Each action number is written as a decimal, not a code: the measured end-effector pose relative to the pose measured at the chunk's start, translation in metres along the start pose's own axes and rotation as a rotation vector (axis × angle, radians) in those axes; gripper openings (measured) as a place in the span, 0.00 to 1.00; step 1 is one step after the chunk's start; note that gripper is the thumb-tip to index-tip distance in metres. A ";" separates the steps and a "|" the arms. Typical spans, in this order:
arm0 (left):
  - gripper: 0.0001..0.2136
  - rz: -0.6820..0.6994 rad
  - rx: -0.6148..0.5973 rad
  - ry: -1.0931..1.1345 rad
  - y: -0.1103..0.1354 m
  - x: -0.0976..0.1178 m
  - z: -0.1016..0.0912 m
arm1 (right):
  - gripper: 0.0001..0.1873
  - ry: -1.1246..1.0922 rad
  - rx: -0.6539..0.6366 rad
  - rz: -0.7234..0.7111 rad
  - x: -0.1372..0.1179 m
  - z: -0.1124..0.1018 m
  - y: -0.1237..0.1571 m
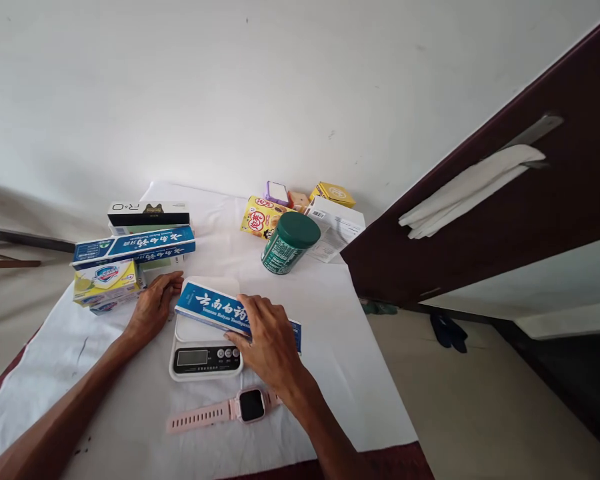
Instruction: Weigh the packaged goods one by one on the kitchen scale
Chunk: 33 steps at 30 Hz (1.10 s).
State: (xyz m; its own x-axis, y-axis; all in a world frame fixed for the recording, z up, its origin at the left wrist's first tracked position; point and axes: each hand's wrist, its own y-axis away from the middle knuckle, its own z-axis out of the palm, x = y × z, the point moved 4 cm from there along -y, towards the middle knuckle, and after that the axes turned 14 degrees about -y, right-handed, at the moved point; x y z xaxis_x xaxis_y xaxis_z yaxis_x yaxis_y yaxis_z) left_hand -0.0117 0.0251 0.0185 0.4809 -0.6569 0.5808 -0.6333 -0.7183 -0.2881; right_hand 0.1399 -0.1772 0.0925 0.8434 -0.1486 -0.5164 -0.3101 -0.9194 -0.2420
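Note:
My right hand (270, 340) grips a blue and white toothpaste box (215, 309) from above, thumb on the near side and fingers on the far side. The box lies slantwise over the plate of a white kitchen scale (193, 332); whether it touches the plate I cannot tell. The scale's display looks blank. My left hand (155, 303) rests on the cloth left of the scale, its fingers loosely extended and holding nothing. Beside it stand yellow soap boxes (105, 280) and another toothpaste box (135, 247). A pink smartwatch (251, 405) lies in front of the scale.
A green canister (290, 243) stands behind the scale to the right. Around it are a yellow snack box (260, 217), a white box (337, 220) and a small yellow box (333, 194). A black and white box (149, 213) stands back left. A white cloth (340, 373) covers the table.

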 end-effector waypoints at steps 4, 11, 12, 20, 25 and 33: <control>0.18 0.013 0.007 -0.005 0.000 0.001 0.001 | 0.27 0.011 0.177 0.114 0.030 -0.039 0.027; 0.17 0.036 0.021 -0.059 0.000 0.001 0.002 | 0.30 0.108 0.369 0.541 0.119 -0.087 0.079; 0.18 0.036 0.019 -0.059 0.001 0.001 0.003 | 0.31 0.116 0.375 0.600 0.129 -0.089 0.084; 0.17 0.035 0.011 -0.029 0.001 0.000 0.003 | 0.33 0.184 0.330 0.753 0.167 -0.076 0.100; 0.17 0.065 0.014 0.017 0.004 0.004 0.005 | 0.40 0.337 0.287 0.640 0.153 -0.079 0.094; 0.21 0.120 0.023 0.075 0.008 0.006 0.009 | 0.23 0.098 0.333 -0.109 0.026 -0.045 -0.016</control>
State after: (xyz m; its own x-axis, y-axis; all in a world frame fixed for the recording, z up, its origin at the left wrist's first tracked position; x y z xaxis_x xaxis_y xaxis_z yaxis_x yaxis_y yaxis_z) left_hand -0.0088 0.0132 0.0128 0.3556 -0.7198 0.5962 -0.6688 -0.6416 -0.3756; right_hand 0.1862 -0.1830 0.1197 0.9124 -0.1048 -0.3956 -0.3281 -0.7650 -0.5541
